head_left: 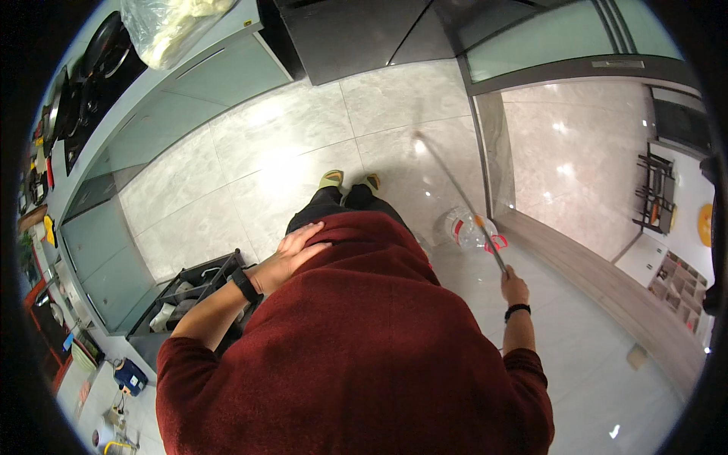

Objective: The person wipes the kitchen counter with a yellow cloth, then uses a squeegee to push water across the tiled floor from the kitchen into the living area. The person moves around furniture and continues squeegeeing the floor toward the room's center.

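My right hand [515,286] grips one end of a long, thin pole [462,196]. The pole slants forward and to the left over the tiled floor; its far end is blurred, and I cannot tell what it carries. Beneath the pole, a large clear plastic bottle [467,232] with a red carrying handle [496,243] stands by the doorway. My left hand [293,250] lies flat against the front of my dark red sweater [364,318], thumb apart from the fingers and holding nothing. A black band circles each wrist.
Left runs a counter with pale green cabinets [148,136], a wok [102,45] and a clear bag [170,28]. A dark pull-out rack [193,284] juts out near my left arm. Ahead is a dark cabinet [364,37]; to the right, a sliding-door frame [480,153].
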Available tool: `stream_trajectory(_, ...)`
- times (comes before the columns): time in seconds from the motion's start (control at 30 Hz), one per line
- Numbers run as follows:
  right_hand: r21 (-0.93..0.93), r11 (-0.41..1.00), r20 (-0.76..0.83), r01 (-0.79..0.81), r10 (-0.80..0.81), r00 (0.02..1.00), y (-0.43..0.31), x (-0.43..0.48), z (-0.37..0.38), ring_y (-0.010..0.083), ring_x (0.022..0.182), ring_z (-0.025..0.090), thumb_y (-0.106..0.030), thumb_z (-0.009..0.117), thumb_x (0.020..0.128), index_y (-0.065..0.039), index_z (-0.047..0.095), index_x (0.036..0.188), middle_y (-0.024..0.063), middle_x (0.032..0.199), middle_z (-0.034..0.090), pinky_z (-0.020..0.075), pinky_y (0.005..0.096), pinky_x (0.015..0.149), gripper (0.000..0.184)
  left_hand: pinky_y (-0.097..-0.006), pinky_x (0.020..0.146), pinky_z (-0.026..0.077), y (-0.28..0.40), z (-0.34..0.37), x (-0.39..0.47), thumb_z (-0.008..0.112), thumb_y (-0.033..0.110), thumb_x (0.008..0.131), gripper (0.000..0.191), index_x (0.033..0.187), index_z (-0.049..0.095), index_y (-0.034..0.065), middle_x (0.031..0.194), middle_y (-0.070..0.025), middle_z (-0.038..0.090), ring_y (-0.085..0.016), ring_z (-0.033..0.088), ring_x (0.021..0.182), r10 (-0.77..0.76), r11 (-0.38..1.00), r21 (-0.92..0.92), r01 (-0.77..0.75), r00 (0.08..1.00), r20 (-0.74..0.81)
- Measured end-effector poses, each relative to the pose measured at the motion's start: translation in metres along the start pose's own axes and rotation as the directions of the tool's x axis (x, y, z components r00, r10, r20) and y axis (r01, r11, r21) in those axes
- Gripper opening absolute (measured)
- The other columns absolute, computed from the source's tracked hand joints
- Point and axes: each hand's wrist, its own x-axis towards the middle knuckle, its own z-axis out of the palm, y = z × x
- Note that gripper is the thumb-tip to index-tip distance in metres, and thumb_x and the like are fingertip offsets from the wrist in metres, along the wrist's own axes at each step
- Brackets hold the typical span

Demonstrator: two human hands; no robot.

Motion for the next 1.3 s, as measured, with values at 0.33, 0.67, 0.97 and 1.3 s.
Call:
stream_trajectory(0.33,0.216,0.976,-0.108,0.011,0.013,0.994,0.053,0.012,-0.012,0.0392,0.091,0.059,-0.038,0.042,0.090,-0.018,0.049,0.122,0.0199,0.097,0.063,0.0474,0.0500,0.078,0.039,-0.0491,0.104,0.027,0.016,-0.004,0.027,0.056,0.022,0.084,0.041,0.124,0.048,0.0169,0.145,-0.0200,0.022,-0.040,0.028,0.131,0.020,1.000,-0.007,-0.021,0.991,-0.131)
stream_trajectory(0.67,0.250,0.929,-0.143,0.274,-0.245,0.959,-0.063,0.087,-0.017,0.0394,0.083,0.060,-0.040,0.045,0.089,-0.020,0.052,0.115,0.0196,0.088,0.063,0.0472,0.0505,0.072,0.033,-0.0502,0.108,0.020,0.019,-0.003,0.077,0.063,0.031,0.080,0.063,0.135,0.035,0.0220,0.149,-0.0158,0.009,-0.038,0.014,0.136,0.120,0.991,0.056,-0.120,0.993,0.002)
stream_trajectory(0.97,0.202,0.977,-0.054,-0.063,0.076,0.996,0.079,0.083,0.017,0.0356,0.089,0.061,-0.043,0.044,0.089,-0.024,0.053,0.117,0.0152,0.094,0.065,0.0489,0.0465,0.077,0.035,-0.0444,0.105,0.029,0.020,-0.009,0.131,0.051,0.017,0.091,0.046,0.134,0.036,0.0122,0.142,-0.0169,0.032,-0.038,0.035,0.127,0.139,0.986,0.106,-0.131,0.987,-0.076)
stream_trajectory(1.3,0.156,0.949,-0.061,-0.273,0.285,0.957,0.072,0.065,-0.060,0.0357,0.075,0.063,-0.041,0.047,0.089,-0.013,0.053,0.099,0.0150,0.076,0.065,0.0494,0.0468,0.062,0.030,-0.0384,0.109,0.028,-0.034,-0.085,0.271,0.056,0.019,0.089,0.056,0.139,0.032,0.0098,0.141,-0.0103,0.035,-0.028,0.033,0.130,0.189,0.978,0.048,-0.203,0.958,0.216)
